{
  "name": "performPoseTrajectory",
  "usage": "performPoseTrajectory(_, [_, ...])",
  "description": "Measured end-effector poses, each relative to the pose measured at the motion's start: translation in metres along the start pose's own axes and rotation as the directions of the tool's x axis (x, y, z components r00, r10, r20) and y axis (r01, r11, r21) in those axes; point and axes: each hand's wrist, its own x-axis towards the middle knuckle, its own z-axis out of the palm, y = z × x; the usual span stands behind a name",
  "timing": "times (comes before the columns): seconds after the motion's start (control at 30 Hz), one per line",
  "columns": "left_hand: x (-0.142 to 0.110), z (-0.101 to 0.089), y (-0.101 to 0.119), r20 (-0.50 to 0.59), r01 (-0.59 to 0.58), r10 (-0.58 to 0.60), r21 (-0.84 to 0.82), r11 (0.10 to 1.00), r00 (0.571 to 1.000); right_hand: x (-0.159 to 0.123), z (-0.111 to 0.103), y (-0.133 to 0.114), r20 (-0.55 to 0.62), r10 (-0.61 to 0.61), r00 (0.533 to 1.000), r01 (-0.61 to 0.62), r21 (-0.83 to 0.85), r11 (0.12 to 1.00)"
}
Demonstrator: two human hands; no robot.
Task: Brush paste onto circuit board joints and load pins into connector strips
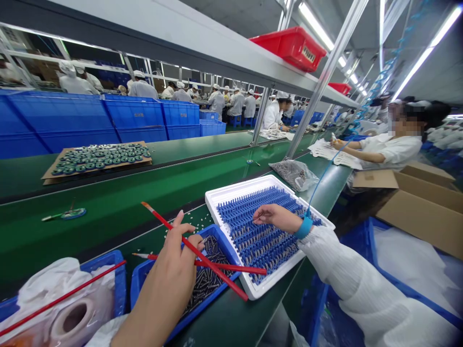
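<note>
My left hand (177,267) is over a blue bin (231,250) of dark, screw-like metal parts (208,274). A red-handled paintbrush (220,274) runs slantwise between its fingers. A second red-handled brush (249,269) passes beneath that hand and crosses the first. The left fingertips reach toward the metal parts; whether they pinch one is unclear. My right hand (277,218), wearing a teal wrist strap (304,227), hovers over a white foam tray (253,289) with rows of blue plastic pieces (249,207). Its fingertips are pinched together, and anything between them is too small to make out.
A clear bag of small parts (296,174) lies behind the tray. The green conveyor (119,202) carries a small round assembly (74,213). Cardboard (148,161) holds several green ring-shaped parts. A blue bin (121,284) with cloth stands left. A co-worker (390,144) sits at right.
</note>
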Motion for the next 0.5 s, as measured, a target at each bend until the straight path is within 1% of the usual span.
performPoseTrajectory(0.07, [0.000,0.000,0.000,-0.010,-0.022,0.022,0.005,1.000,1.000,0.001,0.003,0.000,-0.016,0.005,1.000,-0.005,0.017,1.000])
performPoseTrajectory(0.13, [0.000,0.000,0.001,-0.005,-0.012,0.012,-0.004,1.000,1.000,0.002,0.006,0.002,-0.039,0.014,0.999,-0.014,-0.007,1.000])
performPoseTrajectory(0.2, [0.000,0.000,0.001,0.001,0.008,-0.008,-0.017,1.000,1.000,0.002,0.008,0.004,-0.066,0.013,0.998,-0.018,-0.073,0.997])
performPoseTrajectory(0.27, [-0.001,0.000,0.001,-0.001,0.008,-0.008,-0.021,1.000,1.000,0.002,0.008,0.004,-0.093,-0.013,0.996,-0.004,-0.183,0.983])
performPoseTrajectory(0.37, [-0.001,0.001,0.001,-0.012,-0.024,0.023,-0.015,1.000,1.000,0.003,0.009,0.000,-0.100,-0.104,0.990,0.059,-0.377,0.925])
performPoseTrajectory(0.43, [-0.001,0.001,0.001,-0.023,-0.041,0.041,-0.002,0.999,0.999,0.005,0.012,-0.001,-0.077,-0.169,0.983,0.111,-0.487,0.866])
performPoseTrajectory(0.5, [-0.001,0.001,0.001,-0.022,-0.031,0.031,0.003,1.000,0.999,0.007,0.015,-0.001,-0.042,-0.215,0.976,0.152,-0.575,0.804])
